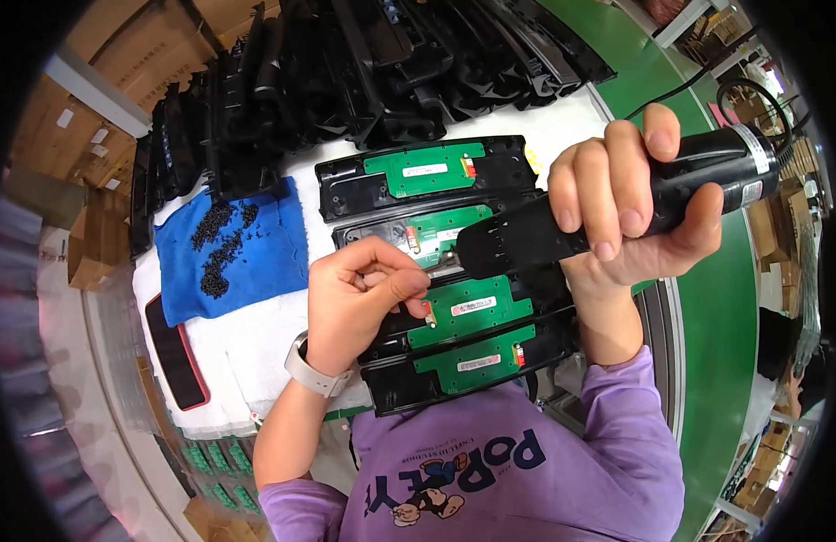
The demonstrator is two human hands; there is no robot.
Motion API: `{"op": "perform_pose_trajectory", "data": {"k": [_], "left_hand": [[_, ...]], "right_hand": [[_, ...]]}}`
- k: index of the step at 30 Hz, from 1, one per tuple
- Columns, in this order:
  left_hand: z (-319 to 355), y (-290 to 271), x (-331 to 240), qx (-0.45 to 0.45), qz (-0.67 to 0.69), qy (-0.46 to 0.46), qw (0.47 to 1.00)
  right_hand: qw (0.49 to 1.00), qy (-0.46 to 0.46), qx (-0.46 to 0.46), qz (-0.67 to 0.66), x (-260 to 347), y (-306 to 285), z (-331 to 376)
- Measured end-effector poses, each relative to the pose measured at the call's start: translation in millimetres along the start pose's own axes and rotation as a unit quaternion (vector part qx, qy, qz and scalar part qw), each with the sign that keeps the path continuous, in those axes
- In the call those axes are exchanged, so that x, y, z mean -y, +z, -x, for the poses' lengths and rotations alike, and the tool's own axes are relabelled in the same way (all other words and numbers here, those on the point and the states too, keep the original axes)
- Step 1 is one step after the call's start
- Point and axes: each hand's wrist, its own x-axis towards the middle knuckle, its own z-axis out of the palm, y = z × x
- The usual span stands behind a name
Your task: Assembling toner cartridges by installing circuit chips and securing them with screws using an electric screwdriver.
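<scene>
Right hand (630,194) wrapped around black electric screwdriver (608,212), fingers tight on barrel, tip down on second black housing (382,237) with green circuit board (441,230). Left hand (359,303) just left of screwdriver tip, fingers pinched narrow together near tip; whether screw sits between them, cannot tell. Four board-fitted housings in row under screwdriver. Blue cloth (255,253) left of screwdriver, heap of small black screws (221,248) on it. White surface (255,352) beneath. Stacked black parts (364,63) beyond screwdriver.

- Right hand (637,203) grips a black electric screwdriver (608,206), tip over green circuit boards (472,312) in black housings (395,388).
- Left hand (359,303) pinches beside the tip.
- Blue cloth (255,262) holds black screws (217,248).
</scene>
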Motion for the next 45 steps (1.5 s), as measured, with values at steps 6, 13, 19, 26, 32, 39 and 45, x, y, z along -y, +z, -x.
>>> {"op": "perform_pose_trajectory", "data": {"k": [6,13,19,26,32,39,45], "left_hand": [[-1.6,-0.4,2.0,0.012,0.023,-0.001,1.0],[-1.2,-5.3,5.6,0.026,0.03,-0.048,0.998],[-4.7,-10.7,7.9,0.004,0.031,0.041,0.999],[-17.6,-40.7,20.5,-0.116,0.128,0.094,0.98],[-14.6,-44.3,22.1,-0.098,0.105,0.117,0.983],[-14.3,-43.6,12.6,-0.137,0.044,0.066,0.987],[-20.8,-45.5,30.0,-0.197,0.072,0.081,0.974]], "right_hand": [[1.0,0.021,0.009,-0.015,-6.8,-1.9,2.7],[0.999,0.051,-0.01,0.007,-9.9,6.2,2.2],[0.996,0.08,-0.042,-0.023,-21.9,5.9,-7.8],[0.969,0.186,0.014,0.16,-51.7,17.5,2.0],[0.968,0.179,-0.002,0.174,-61.9,22.7,6.2],[0.96,0.177,0.102,0.192,-70.4,24.8,6.9],[0.919,0.154,0.207,0.298,-70.1,35.0,-3.9]]}}
